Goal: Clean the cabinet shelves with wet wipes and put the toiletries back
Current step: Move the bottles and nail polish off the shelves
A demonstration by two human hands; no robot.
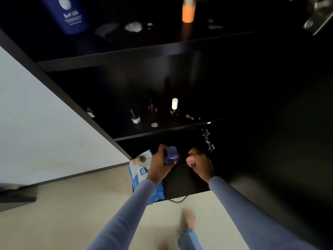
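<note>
A black, open-fronted cabinet (162, 49) with three dark shelves is seen from above, and every place below is given relative to its lowest shelf (182, 179). On the left end of that shelf, overhanging its front edge, lies a blue and white soft plastic pack of wet wipes (139, 170). Just right of the pack, above the shelf, a small dark-blue plastic bottle with a rounded cap (172, 154) is held by the left hand (159, 164), whose fingers (160, 147) are clamped round its body. Further right, a small pale pink object (190, 160) is gripped by the right hand (201, 164) with the fingers curled tightly round it; what it is cannot be told.

On the middle shelf, directly above, three small nail-polish bottles are stood: a dark one with a white label (135, 117), a dark red one (152, 107) and a dark one with a white cap (174, 107). White smears (154, 125) are seen near them. On the top shelf, a large dark-blue bottle with white lettering (72, 15), an orange bottle (188, 12) and more white smears (133, 27) are seen.

Several risks are judged likely. Items may be set back on shelves not yet wiped, since residue is visible. The overhanging pack could be knocked to the floor by the left sleeve. The small polish bottles could be toppled by a wiping stroke, and dark bottles could be missed in the poor light.
</note>
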